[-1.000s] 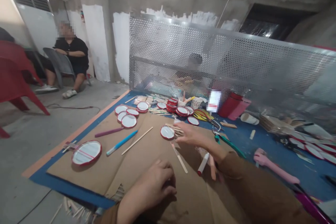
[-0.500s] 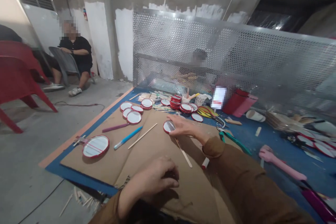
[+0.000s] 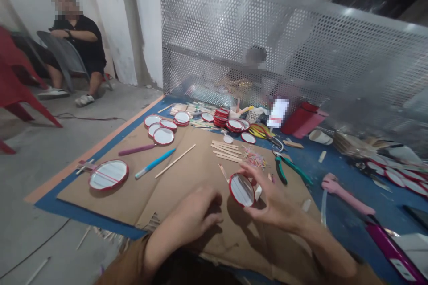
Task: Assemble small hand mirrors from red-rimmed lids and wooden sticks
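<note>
The right hand's [image 3: 274,198] fingers grasp a tilted red-rimmed round disc [image 3: 241,190] with a pale, streaked face. The left hand's [image 3: 194,211] fingers curl loosely, empty, just beside it.

Two hands, the left [image 3: 185,222] and the right [image 3: 270,198], are showing; the right is holding one red-rimmed disc [image 3: 241,189]; five more discs [image 3: 163,136] are lying clustered leftward; one person [image 3: 76,35] is sitting on one grey chair [image 3: 56,49].

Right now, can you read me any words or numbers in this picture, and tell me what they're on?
No words or numbers can be read here.
The white card is blurred, so it can't be read.
The white label on the magenta tool is too small and blurry to read.
</note>
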`<state>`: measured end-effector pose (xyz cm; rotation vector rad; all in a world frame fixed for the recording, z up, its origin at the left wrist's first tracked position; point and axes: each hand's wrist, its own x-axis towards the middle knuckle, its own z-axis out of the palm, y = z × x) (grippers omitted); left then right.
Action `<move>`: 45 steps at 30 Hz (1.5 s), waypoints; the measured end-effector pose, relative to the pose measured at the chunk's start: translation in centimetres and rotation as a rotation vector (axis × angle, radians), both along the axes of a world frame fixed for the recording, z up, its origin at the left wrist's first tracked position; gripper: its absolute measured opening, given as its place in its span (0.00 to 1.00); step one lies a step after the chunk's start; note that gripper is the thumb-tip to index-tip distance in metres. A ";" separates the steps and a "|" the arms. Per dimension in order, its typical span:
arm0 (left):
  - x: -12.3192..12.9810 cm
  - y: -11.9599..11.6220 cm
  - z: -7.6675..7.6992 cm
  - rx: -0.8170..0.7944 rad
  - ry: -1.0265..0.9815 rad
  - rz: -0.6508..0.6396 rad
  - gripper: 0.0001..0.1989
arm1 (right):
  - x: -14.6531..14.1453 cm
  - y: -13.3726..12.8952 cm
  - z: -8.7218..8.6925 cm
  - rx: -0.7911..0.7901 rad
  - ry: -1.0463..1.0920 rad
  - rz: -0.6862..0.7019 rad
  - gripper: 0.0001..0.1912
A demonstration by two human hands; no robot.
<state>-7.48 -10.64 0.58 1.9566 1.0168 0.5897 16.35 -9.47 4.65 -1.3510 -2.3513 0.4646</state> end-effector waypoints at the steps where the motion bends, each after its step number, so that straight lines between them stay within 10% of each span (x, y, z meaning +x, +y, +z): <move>1: 0.2 0.0 0.1 -0.037 -0.021 0.032 0.11 | 0.0 -0.4 -0.5 -0.001 -0.022 -0.015 0.42; 16: 2.0 0.2 0.5 0.050 0.193 0.076 0.23 | 0.6 -1.5 -4.3 0.059 -0.071 -0.132 0.45; 45: 2.6 0.1 0.1 0.120 0.378 0.023 0.35 | -0.8 -0.5 -4.5 0.035 -0.031 -0.116 0.42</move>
